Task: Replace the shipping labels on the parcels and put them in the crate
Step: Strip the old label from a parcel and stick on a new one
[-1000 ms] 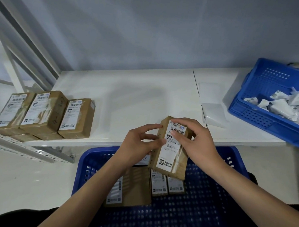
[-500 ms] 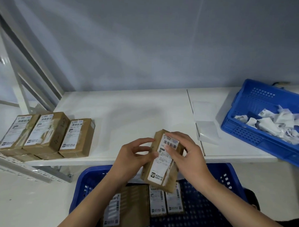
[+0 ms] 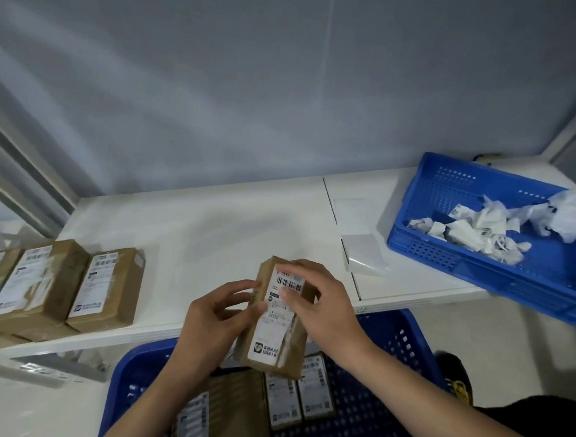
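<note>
I hold a brown cardboard parcel [image 3: 280,337] with a white shipping label [image 3: 275,320] upright over the near blue crate [image 3: 403,342]. My left hand [image 3: 216,317] grips its left edge with thumb and fingers. My right hand [image 3: 322,305] wraps the top right, fingers pressing on the label near the barcode. Several labelled parcels [image 3: 285,403] lie flat inside the crate below. Three more brown parcels [image 3: 108,289] wait at the left end of the white table [image 3: 213,228].
A second blue crate [image 3: 450,255] at the right holds crumpled peeled labels and backing paper. A stack of white label sheets [image 3: 364,254] lies beside it. A grey wall stands behind; metal shelf struts run at the far left.
The view has tilted upward, so table and hands appear lower in frame. Both hands keep the parcel; my right fingers have slid a little down the label.
</note>
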